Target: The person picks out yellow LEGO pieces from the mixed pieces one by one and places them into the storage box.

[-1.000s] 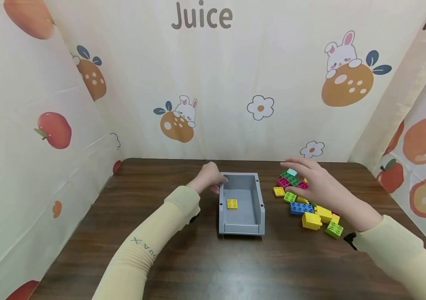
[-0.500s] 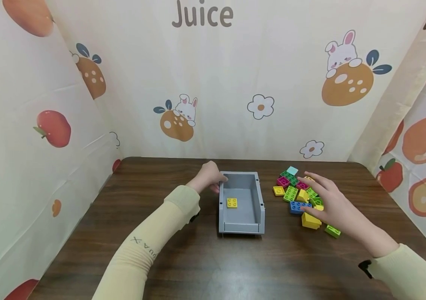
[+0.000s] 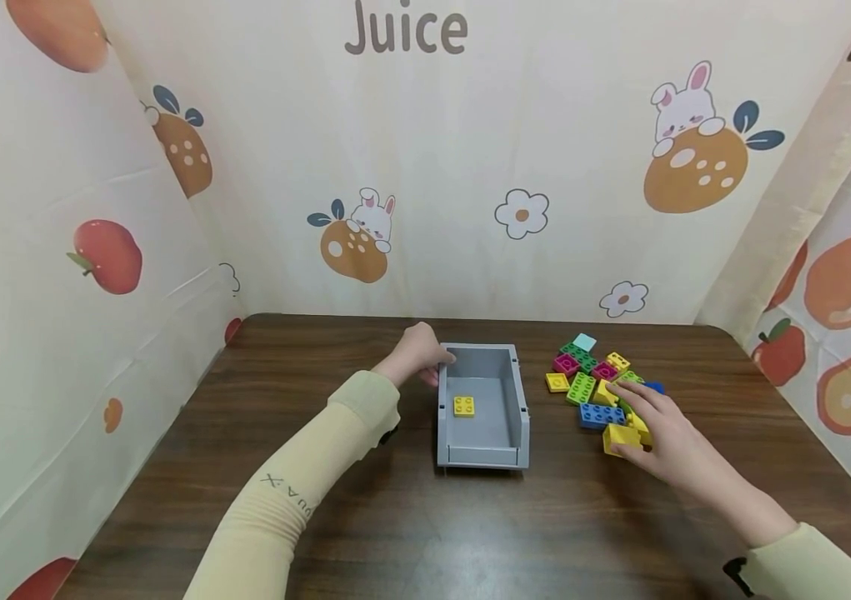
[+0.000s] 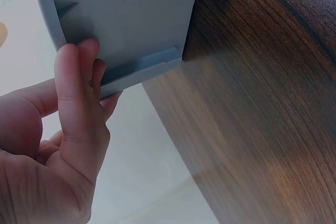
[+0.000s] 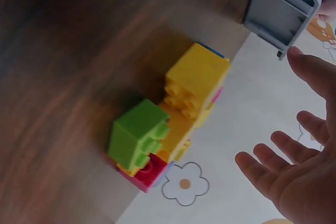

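A grey open-topped plastic box (image 3: 484,456) stands on the table with a yellow toy brick (image 3: 463,407) lying in it. My left hand (image 3: 417,358) grips the far end of its left wall; in the left wrist view the fingers (image 4: 76,98) lie against the outside of that wall. To the right, a heap of building bricks holds blue (image 3: 601,416), yellow (image 5: 197,74), green (image 5: 137,134) and pink (image 3: 566,364) pieces. Over its near right part hovers my right hand (image 3: 683,446), fingers spread and nothing held, hiding some bricks. The right wrist view shows its fingers apart from the bricks.
A dark wooden table (image 3: 395,533) carries everything. Its far edge meets a white curtain (image 3: 425,150) printed with fruit and rabbits, which also hangs at both sides. A separate yellow brick (image 3: 557,382) lies at the heap's left edge.
My right hand has moved down and toward me over the heap, first away from its far part and then lower at the near right. The left hand and the box have stayed put.
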The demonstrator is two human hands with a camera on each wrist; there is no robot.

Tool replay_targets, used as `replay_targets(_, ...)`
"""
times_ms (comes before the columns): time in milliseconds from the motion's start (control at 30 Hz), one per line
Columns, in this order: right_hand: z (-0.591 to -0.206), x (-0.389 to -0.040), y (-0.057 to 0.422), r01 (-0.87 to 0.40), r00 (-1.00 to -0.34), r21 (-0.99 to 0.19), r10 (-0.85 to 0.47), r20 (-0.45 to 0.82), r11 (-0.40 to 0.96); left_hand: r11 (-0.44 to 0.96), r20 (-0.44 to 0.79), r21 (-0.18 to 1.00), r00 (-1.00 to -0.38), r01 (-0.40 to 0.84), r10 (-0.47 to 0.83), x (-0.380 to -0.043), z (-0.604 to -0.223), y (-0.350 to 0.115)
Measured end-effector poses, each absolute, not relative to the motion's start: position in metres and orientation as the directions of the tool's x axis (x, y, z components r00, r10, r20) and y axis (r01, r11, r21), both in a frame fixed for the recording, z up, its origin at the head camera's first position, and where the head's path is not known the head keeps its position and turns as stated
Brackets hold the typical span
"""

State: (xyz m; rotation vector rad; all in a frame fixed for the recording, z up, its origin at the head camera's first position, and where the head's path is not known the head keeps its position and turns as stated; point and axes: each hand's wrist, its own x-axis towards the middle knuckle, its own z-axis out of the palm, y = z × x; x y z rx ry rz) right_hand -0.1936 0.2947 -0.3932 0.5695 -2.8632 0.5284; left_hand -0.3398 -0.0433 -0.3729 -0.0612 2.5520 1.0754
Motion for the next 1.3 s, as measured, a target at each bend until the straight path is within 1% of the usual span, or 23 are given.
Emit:
replay_targets(267,-0.408,-0.196,0.296,-0.418,-0.901,-0.292,-0.352,0.252,0.860,0.712,-0.355,0.677,-0.930,-0.186,0.095,-0.340,-0.367,-0.044)
replay_targets(467,-0.412,-0.197,0.294,-0.358,-0.932,-0.306,-0.320,0.168,0.882,0.722,-0.351,0.667,-0.932,-0.181,0.090,-0.340,-0.368,-0.045)
replay_targets(567,-0.416,-0.198,0.295,-0.360,-0.932,-0.303,-0.326,0.160,0.882,0.717,-0.355,0.672,-0.931,-0.188,0.089,-0.339,-0.368,-0.046)
replay_targets(933,-0.423,-0.206,0.299,-0.393,-0.915,-0.259,-0.348,0.202,0.883,0.720,-0.355,0.668,-0.931,-0.187,0.088,-0.338,-0.367,-0.045)
replay_targets(1167,-0.425,-0.208,0.300,-0.428,-0.893,-0.215,-0.375,0.247,0.878,0.716,-0.361,0.672,-0.928,-0.187,0.096,-0.339,-0.369,-0.044)
replay_targets(1300,-0.425,-0.208,0.299,-0.423,-0.896,-0.208,-0.372,0.243,0.882,0.720,-0.359,0.669,-0.928,-0.183,0.098,-0.339,-0.370,-0.044)
